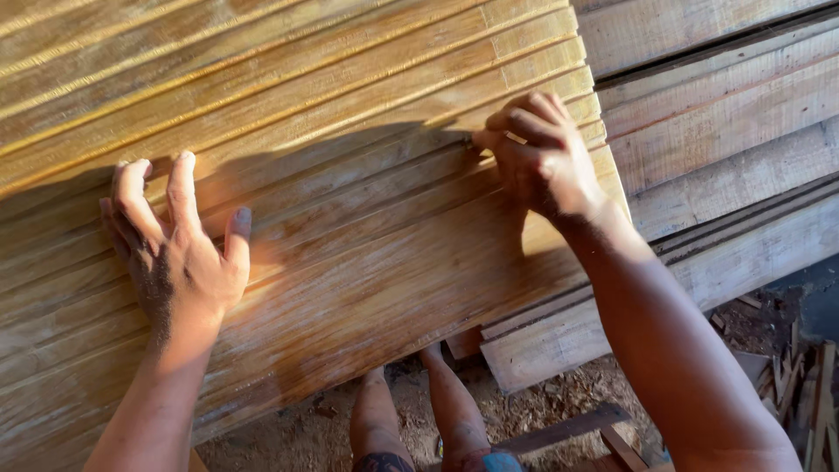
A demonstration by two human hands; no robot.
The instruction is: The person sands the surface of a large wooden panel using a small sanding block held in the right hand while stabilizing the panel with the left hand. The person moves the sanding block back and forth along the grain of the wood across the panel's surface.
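While the left hand (175, 253) lies flat with fingers spread on the grooved wooden panel (350, 218), holding nothing, the right hand (542, 157) is curled shut, fingertips pinching a small pale sliver (516, 138) against a groove near the panel's right edge. Beyond that grip, rough grey planks (725, 131) are stacked. Below both hands, bare legs (419, 411) stand on sawdust-strewn ground (559, 393).

No package, label, sign or screen shows anywhere in this view, neither on the wooden boards nor on the ground below.
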